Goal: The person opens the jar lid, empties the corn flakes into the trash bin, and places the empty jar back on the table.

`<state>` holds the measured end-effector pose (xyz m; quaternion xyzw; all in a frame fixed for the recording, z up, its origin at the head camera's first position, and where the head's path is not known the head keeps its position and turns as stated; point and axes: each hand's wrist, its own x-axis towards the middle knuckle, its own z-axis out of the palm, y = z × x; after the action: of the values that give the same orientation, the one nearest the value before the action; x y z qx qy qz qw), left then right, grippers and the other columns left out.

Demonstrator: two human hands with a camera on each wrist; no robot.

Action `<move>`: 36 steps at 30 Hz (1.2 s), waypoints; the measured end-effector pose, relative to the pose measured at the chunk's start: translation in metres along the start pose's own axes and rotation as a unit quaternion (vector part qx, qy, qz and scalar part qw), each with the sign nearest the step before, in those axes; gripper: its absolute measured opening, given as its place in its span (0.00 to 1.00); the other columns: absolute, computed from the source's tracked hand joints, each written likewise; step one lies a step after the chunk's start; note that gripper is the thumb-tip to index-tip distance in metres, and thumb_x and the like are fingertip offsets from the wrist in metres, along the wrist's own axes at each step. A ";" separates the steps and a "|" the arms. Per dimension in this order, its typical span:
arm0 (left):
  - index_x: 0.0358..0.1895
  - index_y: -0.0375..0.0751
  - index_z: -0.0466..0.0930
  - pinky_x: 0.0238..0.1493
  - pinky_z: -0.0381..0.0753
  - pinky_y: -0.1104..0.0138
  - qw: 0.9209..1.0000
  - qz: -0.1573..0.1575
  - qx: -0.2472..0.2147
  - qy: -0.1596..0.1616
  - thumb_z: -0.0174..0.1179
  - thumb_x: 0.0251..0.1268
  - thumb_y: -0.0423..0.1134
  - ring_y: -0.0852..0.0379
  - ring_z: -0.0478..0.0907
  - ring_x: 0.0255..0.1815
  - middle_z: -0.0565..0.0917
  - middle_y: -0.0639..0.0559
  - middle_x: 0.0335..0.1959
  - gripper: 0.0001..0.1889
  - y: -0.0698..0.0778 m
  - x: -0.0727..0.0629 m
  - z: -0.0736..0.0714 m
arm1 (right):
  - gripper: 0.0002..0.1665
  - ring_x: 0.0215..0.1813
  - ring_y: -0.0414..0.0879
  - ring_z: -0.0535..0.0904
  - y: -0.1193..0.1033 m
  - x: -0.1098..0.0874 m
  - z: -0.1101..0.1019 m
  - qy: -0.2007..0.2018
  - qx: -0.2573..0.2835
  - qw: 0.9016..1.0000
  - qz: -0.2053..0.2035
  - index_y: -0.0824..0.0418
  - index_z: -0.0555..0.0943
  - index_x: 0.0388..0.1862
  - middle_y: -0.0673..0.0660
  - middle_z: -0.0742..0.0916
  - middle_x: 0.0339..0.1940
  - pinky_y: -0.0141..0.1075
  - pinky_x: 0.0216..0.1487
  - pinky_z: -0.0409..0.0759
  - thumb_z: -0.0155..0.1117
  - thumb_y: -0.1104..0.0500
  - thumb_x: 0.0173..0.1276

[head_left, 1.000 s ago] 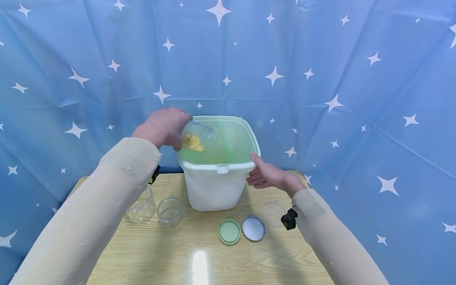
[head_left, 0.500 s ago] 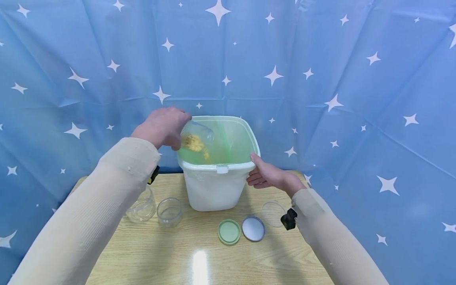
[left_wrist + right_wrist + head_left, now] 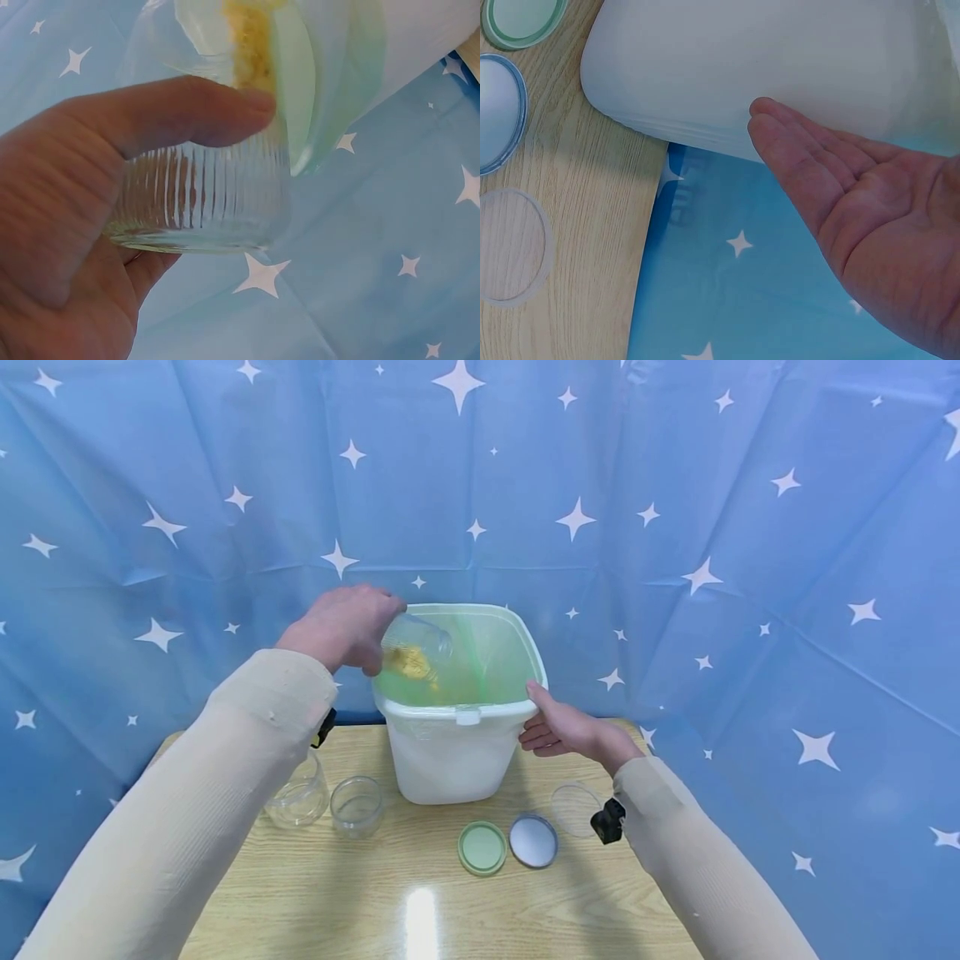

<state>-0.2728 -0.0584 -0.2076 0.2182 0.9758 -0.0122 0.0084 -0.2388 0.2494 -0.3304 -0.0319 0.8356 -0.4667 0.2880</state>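
My left hand [image 3: 343,628] grips a clear, ribbed jar [image 3: 202,187] around its side. It is tilted over a white bin [image 3: 450,760], mouth toward the inside. Small yellow pieces [image 3: 410,662] lie along the jar's lower side, and some spill from its mouth; their kind is too blurred to tell. A translucent green bag [image 3: 498,652] lines the bin. At the bin's right front corner is my right hand [image 3: 567,729], its thumb on the rim. Its fingers [image 3: 802,161] stretch out nearly straight beside the outer wall. Where the pieces land is hidden.
Two clear, round containers [image 3: 357,807] stand on the wooden table [image 3: 360,893], left of the bin. In front lie a green lid [image 3: 483,848], a grey-rimmed lid [image 3: 533,841] and a clear disc [image 3: 576,809]. A blue star-patterned curtain [image 3: 675,485] hangs behind.
Yellow pieces have slid toward the jar's mouth and begun falling into the bin, leaving less inside. The left hand has barely moved. My right hand stays at the rim.
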 end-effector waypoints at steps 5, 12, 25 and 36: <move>0.63 0.44 0.72 0.46 0.79 0.53 1.000 0.002 0.009 0.000 0.69 0.41 0.29 0.45 0.74 0.49 0.79 0.46 0.55 0.37 0.001 0.001 0.001 | 0.59 0.70 0.63 0.70 0.001 0.002 0.000 0.006 0.003 1.000 0.005 0.75 0.60 0.71 0.73 0.72 0.68 0.49 0.70 0.71 0.19 0.25 0.70; 0.63 0.44 0.72 0.46 0.79 0.54 1.000 0.005 0.003 -0.004 0.68 0.41 0.28 0.45 0.74 0.49 0.79 0.46 0.55 0.37 0.002 0.001 0.000 | 0.59 0.69 0.63 0.71 0.000 0.001 0.001 0.009 0.001 1.000 0.007 0.75 0.60 0.71 0.73 0.73 0.68 0.48 0.69 0.72 0.19 0.25 0.70; 0.63 0.43 0.72 0.54 0.79 0.50 0.999 0.022 0.026 -0.004 0.68 0.43 0.28 0.44 0.73 0.55 0.78 0.45 0.58 0.36 0.004 0.000 -0.002 | 0.59 0.70 0.64 0.70 0.001 0.000 0.001 0.003 -0.002 1.000 0.003 0.75 0.59 0.71 0.73 0.72 0.68 0.49 0.70 0.71 0.20 0.24 0.70; 0.62 0.42 0.73 0.58 0.77 0.50 0.997 0.043 0.064 0.014 0.66 0.46 0.26 0.43 0.73 0.58 0.77 0.44 0.59 0.33 0.008 0.003 0.000 | 0.60 0.69 0.63 0.71 0.001 -0.001 -0.001 0.004 -0.016 1.000 -0.006 0.76 0.57 0.72 0.73 0.72 0.69 0.47 0.68 0.73 0.19 0.24 0.70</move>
<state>-0.2727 -0.0501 -0.2082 0.2603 0.9627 -0.0714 -0.0191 -0.2385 0.2512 -0.3304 -0.0397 0.8440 -0.4551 0.2809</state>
